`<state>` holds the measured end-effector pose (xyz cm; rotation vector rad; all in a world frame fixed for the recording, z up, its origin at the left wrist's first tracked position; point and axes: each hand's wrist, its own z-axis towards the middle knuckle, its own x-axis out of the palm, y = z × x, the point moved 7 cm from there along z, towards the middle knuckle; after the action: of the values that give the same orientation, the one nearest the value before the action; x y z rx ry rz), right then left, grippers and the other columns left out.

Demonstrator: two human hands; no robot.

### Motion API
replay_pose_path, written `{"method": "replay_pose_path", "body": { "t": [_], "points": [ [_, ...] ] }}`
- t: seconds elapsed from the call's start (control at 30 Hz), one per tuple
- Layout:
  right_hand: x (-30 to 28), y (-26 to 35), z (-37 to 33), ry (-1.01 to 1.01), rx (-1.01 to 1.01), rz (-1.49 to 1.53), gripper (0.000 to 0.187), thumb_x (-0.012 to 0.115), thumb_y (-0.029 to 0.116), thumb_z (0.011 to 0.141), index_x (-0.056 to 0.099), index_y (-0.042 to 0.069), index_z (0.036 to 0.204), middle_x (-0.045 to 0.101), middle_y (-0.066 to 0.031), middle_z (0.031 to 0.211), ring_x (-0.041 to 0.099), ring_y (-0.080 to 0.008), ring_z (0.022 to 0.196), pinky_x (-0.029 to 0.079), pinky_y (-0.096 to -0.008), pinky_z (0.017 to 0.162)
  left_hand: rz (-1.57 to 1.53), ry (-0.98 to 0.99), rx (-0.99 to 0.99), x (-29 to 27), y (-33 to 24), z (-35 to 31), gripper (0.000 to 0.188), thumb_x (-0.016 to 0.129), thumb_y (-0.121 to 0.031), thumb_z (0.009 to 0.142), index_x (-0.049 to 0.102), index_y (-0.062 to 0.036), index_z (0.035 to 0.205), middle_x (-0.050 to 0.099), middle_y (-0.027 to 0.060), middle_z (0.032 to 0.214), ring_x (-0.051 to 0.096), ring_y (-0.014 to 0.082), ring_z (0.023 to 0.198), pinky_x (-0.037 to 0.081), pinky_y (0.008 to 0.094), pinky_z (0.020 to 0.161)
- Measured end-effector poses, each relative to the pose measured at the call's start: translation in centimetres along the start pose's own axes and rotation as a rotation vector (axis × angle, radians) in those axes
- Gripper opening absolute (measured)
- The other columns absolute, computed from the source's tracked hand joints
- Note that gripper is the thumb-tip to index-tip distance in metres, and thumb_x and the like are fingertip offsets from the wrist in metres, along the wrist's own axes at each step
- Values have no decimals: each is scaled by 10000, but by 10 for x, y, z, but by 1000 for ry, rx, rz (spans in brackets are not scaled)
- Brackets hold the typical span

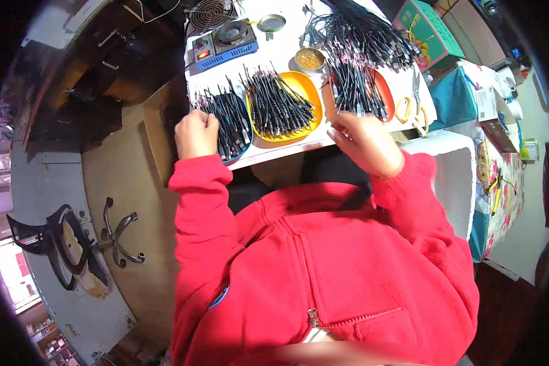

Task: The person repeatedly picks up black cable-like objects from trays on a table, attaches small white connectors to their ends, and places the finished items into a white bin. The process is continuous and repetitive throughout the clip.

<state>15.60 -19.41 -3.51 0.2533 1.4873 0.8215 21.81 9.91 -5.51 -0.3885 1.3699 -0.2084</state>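
My left hand (197, 135) is closed at the left edge of a blue tray (247, 141) filled with short black cables (229, 122). Whatever its fingers hold there is hidden. By the table's front edge, just below the orange-red tray (385, 91), my right hand (367, 141) has its thumb and fingers drawn together. Anything between them is too small to make out. More black cables (354, 88) lie heaped in that tray, their metal plugs toward me. Between my hands a yellow tray (314, 91) carries a further bundle of black cables (277, 107).
Behind the trays stand a blue heating device (226, 47) with a lit switch, a round tin (310, 59) of amber lumps and a small metal dish (271, 23). A large cable pile (372, 33) lies at the back right. Yellow-handled scissors (416, 104) rest near the right edge.
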Motion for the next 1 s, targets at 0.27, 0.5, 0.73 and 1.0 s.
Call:
{"method": "replay_pose_path", "body": {
  "t": [0.27, 0.5, 0.73, 1.0],
  "points": [
    [50, -16, 99, -78, 194, -392, 152, 571, 101, 795, 690, 7, 782, 669, -216, 781, 674, -362, 740, 545, -448, 664, -1274, 74, -35, -17, 9, -16, 73, 524, -26, 921, 520, 7, 985, 619, 119, 871, 528, 93, 689, 412, 195, 591],
    [46, -20, 86, -3, 204, -368, 192, 573, 145, 787, 682, -12, 801, 668, -226, 805, 669, -378, 783, 537, -459, 715, -1568, 281, -92, -6, -28, -50, 137, 414, -137, 998, 472, -21, 1041, 604, 136, 771, 406, 70, 525, 331, 183, 490],
    [18, 28, 31, 52, -56, 373, 151, 585, 130, 905, 579, -18, 875, 569, -35, 672, 528, -104, 597, 433, -266, 547, -1715, 275, -96, -5, -62, -77, 117, 470, -148, 989, 516, -51, 942, 642, 129, 775, 469, 77, 526, 345, 180, 466],
    [-6, 85, -13, -4, -150, 416, 126, 609, 110, 875, 581, -13, 871, 615, -132, 676, 617, -189, 606, 470, -315, 560, -1764, 182, -45, -24, -87, -99, 133, 473, -110, 978, 557, -11, 1007, 643, 176, 1046, 646, 259, 967, 560, 388, 819]
  ]
}}
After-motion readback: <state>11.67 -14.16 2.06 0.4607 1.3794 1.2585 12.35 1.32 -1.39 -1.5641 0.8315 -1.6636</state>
